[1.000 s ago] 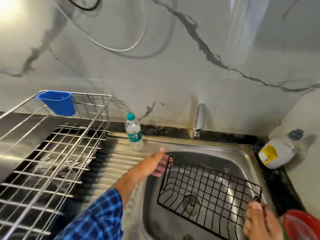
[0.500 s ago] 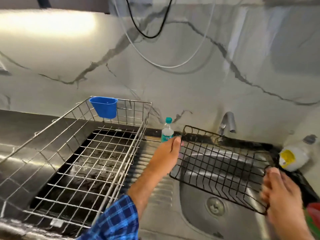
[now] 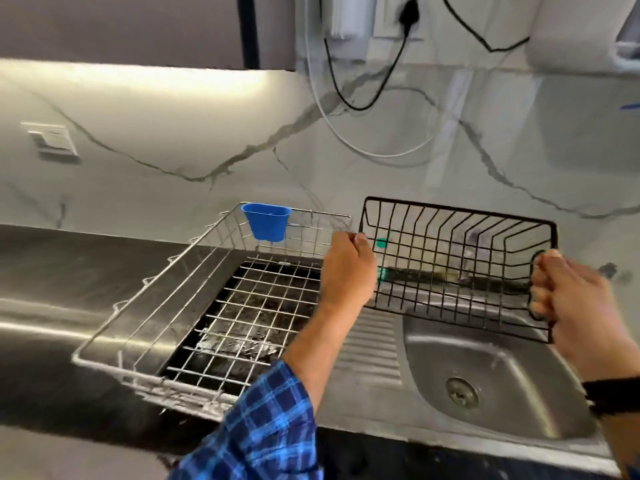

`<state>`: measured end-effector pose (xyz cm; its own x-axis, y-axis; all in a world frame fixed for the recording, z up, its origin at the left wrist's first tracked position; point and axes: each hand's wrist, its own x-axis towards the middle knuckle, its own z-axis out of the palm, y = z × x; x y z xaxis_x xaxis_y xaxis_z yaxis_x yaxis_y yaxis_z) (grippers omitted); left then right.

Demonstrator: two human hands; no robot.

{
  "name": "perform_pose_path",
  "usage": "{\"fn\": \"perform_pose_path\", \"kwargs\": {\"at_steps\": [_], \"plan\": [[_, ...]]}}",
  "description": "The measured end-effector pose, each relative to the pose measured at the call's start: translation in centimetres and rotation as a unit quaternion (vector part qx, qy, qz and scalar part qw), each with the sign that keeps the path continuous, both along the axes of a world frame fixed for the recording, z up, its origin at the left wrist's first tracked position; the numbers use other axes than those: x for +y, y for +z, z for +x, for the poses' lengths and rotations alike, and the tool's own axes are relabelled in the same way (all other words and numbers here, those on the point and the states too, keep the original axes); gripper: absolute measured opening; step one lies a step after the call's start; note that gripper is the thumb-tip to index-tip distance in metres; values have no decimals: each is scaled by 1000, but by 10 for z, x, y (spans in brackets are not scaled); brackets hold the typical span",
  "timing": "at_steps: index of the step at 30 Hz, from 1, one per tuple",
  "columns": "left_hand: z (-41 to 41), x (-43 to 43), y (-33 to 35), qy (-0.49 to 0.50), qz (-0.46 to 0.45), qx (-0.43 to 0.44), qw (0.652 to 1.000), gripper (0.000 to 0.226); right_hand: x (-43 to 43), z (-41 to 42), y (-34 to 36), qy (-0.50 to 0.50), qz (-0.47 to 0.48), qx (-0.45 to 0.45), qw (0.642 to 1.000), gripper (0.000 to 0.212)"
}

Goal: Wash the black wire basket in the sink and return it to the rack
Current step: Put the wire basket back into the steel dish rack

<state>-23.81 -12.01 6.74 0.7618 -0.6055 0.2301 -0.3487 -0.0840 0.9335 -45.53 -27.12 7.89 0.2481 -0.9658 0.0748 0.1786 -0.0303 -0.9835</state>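
Note:
The black wire basket (image 3: 457, 258) hangs in the air above the steel sink (image 3: 491, 362), tilted with its open side toward me. My left hand (image 3: 348, 271) grips its left end. My right hand (image 3: 571, 292) grips the handle loop at its right end. The silver wire rack (image 3: 145, 306) stands on the counter left of the sink, right beside my left hand. The basket's left edge is close to the rack's right rim.
A blue plastic cup (image 3: 266, 225) hangs on the rack's far rim. A water bottle with a green cap (image 3: 382, 244) and the tap (image 3: 472, 251) show through the basket's wires. Cables (image 3: 346, 102) hang on the marble wall. The sink drain (image 3: 462, 392) is below.
Both hands have lifted the basket out of the sink, raised it and carried it left toward the rack. My view has risen and swung left.

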Motion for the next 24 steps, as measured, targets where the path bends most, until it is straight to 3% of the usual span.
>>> {"fn": "perform_pose_path", "kwargs": {"at_steps": [8,16,24], "plan": [[65,98,19,51,48,-39,997,30,72,78,11,82,54,7,995,29],[157,176,9,113,78,-28,990,41,150,164,19,116,45,44,991,28],[236,222,-11,45,152,-59,986,35,207,236,-14,87,100,61,989,23]]}}
